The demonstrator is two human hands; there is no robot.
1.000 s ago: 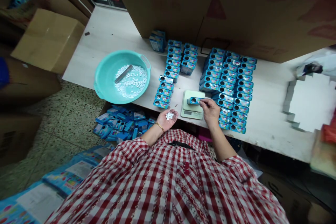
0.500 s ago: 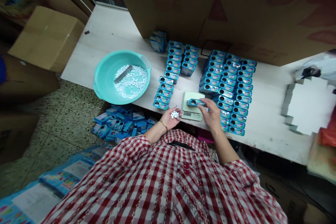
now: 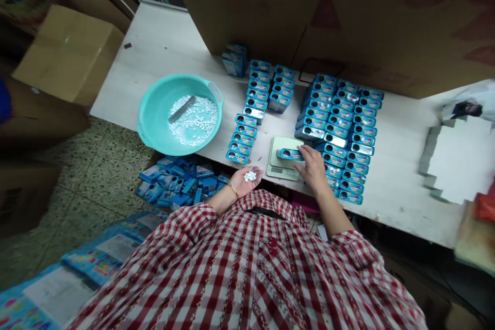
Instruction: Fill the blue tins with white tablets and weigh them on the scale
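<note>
My left hand is cupped palm up at the table's near edge, with several small white tablets lying in it. My right hand reaches over a pale green scale, its fingers closed at the end of a small blue tin lying on the scale's pan. Rows of the same blue tins cover the table to the right of the scale. Two shorter rows of tins stand to its left.
A teal basin with white tablets and a grey scoop sits at the table's left. A big cardboard box stands behind the tins. A white carton tray lies at right. Blue packets fill a box under the table.
My left hand rose toward the scale, then dropped back to the table's edge with the tablets. My right hand slid a little right along the tin on the scale.
</note>
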